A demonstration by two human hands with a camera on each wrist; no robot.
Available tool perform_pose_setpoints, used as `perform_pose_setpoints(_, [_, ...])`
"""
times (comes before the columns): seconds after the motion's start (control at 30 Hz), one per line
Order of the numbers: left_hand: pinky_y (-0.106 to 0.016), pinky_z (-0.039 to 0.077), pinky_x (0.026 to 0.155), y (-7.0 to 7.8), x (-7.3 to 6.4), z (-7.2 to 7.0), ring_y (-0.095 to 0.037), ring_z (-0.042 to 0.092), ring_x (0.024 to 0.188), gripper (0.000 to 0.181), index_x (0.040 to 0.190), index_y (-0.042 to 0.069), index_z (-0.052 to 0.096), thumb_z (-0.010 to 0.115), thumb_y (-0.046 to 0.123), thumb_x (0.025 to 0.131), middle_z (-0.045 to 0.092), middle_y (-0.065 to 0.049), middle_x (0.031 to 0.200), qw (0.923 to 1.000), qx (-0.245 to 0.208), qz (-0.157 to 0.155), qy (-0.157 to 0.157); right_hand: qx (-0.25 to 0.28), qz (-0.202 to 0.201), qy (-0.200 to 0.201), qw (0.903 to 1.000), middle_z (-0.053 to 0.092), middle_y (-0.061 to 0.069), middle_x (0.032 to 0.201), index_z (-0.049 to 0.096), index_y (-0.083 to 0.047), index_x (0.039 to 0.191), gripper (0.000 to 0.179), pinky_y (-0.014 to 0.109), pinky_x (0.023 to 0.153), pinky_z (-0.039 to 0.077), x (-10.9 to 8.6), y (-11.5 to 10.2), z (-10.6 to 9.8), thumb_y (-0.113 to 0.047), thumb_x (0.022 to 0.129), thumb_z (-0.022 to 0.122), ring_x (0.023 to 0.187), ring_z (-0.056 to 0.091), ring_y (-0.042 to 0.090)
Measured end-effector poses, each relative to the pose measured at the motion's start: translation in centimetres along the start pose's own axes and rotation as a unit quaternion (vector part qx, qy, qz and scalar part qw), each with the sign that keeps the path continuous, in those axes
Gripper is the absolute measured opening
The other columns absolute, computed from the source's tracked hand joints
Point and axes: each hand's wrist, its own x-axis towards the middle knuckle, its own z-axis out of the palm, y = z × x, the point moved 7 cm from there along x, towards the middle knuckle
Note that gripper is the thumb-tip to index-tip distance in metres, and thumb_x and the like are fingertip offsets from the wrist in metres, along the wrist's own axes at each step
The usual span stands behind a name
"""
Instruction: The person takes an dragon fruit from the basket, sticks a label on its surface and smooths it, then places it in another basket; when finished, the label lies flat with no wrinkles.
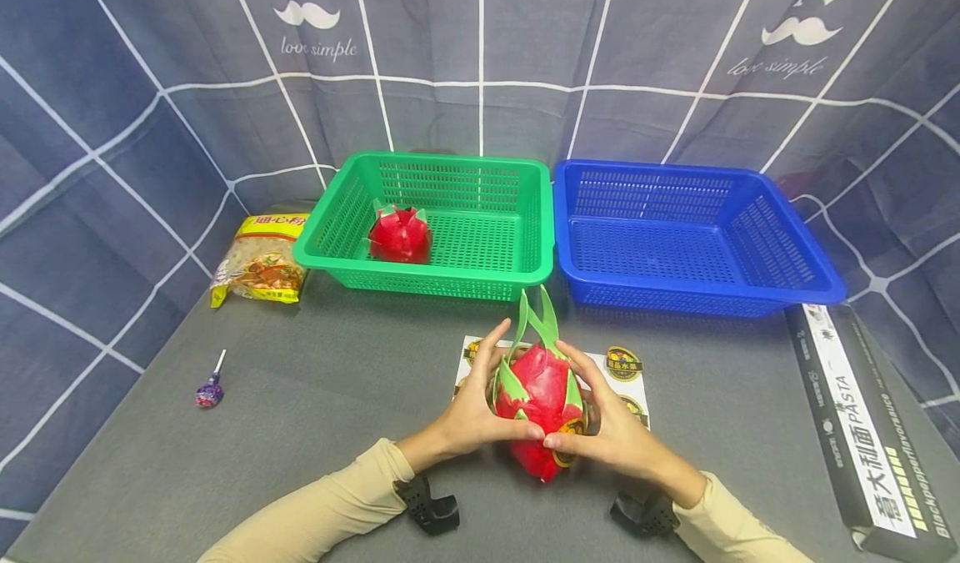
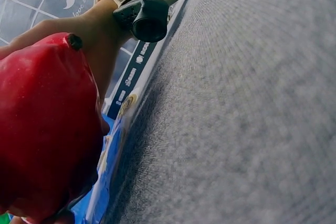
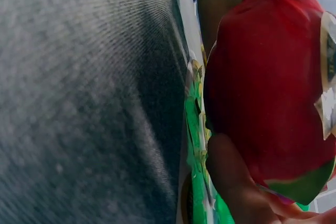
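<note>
Both hands hold a red dragon fruit (image 1: 540, 384) with long green leafy tips, one hand on each side. In the head view my left hand (image 1: 480, 404) curls round its left side, and my right hand (image 1: 611, 413) grips its right side; the thumbs nearly meet across the front. A black and gold sticker (image 1: 572, 439) shows on the fruit beside the right thumb. Behind the fruit lies a white sheet of round stickers (image 1: 624, 364), partly hidden by it and the hands. The wrist views show the dragon fruit (image 2: 44, 129) close up, held just above the grey cloth.
A second dragon fruit (image 1: 401, 236) sits in the green basket (image 1: 423, 281) at the back. Right of it stands a blue basket (image 1: 675, 294). A yellow pasta bag (image 1: 262, 258) and a lollipop (image 1: 210, 391) lie on the left, a black pasta box (image 1: 862, 429) on the right.
</note>
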Motion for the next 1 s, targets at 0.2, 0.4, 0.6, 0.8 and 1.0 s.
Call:
perform_pose_setpoints(0.2, [-0.031, 0.047, 0.09, -0.1, -0.1, -0.1, -0.019, 0.046, 0.115, 0.108, 0.143, 0.029, 0.012, 0.082, 0.038, 0.061, 0.041, -0.006, 0.129, 0.9987, 0.049, -0.017, 0.001, -0.01, -0.011, 0.007, 0.9999, 0.025, 0.019, 0.141, 0.013, -0.015, 0.144, 0.096, 0.028, 0.082, 0.052, -0.1, -0.1, 0.1, 0.001, 0.071, 0.072, 0.117, 0.046, 0.007])
perform_pose_setpoints(0.4, [-0.032, 0.047, 0.089, 0.2, -0.1, -0.1, -0.019, 0.044, 0.117, 0.096, 0.141, 0.031, 0.019, 0.078, 0.036, 0.066, 0.039, -0.005, 0.132, 0.9967, 0.081, -0.008, -0.007, -0.005, -0.009, 0.015, 0.9998, 0.029, 0.02, 0.139, 0.014, -0.015, 0.143, 0.094, 0.03, 0.079, 0.053, -0.1, -0.1, 0.1, 0.001, 0.071, 0.071, 0.112, 0.05, 0.011])
perform_pose_setpoints(0.6, [-0.031, 0.049, 0.086, 0.7, 0.0, -0.1, -0.021, 0.049, 0.111, 0.087, 0.141, 0.03, 0.022, 0.075, 0.033, 0.071, 0.041, -0.004, 0.131, 0.9974, 0.069, -0.004, -0.021, -0.007, 0.003, 0.016, 0.9998, 0.031, 0.018, 0.135, 0.015, -0.015, 0.143, 0.092, 0.032, 0.076, 0.054, -0.3, 0.0, -0.3, -0.001, 0.071, 0.071, 0.109, 0.052, 0.01])
perform_pose_setpoints(0.8, [-0.031, 0.051, 0.082, 1.2, 0.3, -0.1, -0.019, 0.054, 0.104, 0.085, 0.141, 0.029, 0.023, 0.074, 0.035, 0.072, 0.042, -0.007, 0.128, 0.9962, 0.08, 0.006, -0.034, -0.017, 0.0, 0.015, 0.9997, 0.037, 0.008, 0.13, 0.014, -0.015, 0.143, 0.093, 0.031, 0.075, 0.054, -0.4, -0.4, -0.9, -0.002, 0.07, 0.07, 0.105, 0.054, 0.008])
perform_pose_setpoints(1.0, [-0.035, 0.052, 0.077, 1.8, 0.7, -0.5, -0.015, 0.056, 0.1, 0.081, 0.141, 0.025, 0.029, 0.073, 0.036, 0.074, 0.047, -0.009, 0.127, 0.9959, 0.077, 0.028, -0.039, 0.009, -0.003, 0.005, 0.9999, 0.036, 0.001, 0.129, 0.012, -0.012, 0.143, 0.092, 0.034, 0.073, 0.054, -0.4, -1.0, -1.5, 0.002, 0.07, 0.066, 0.106, 0.051, 0.007])
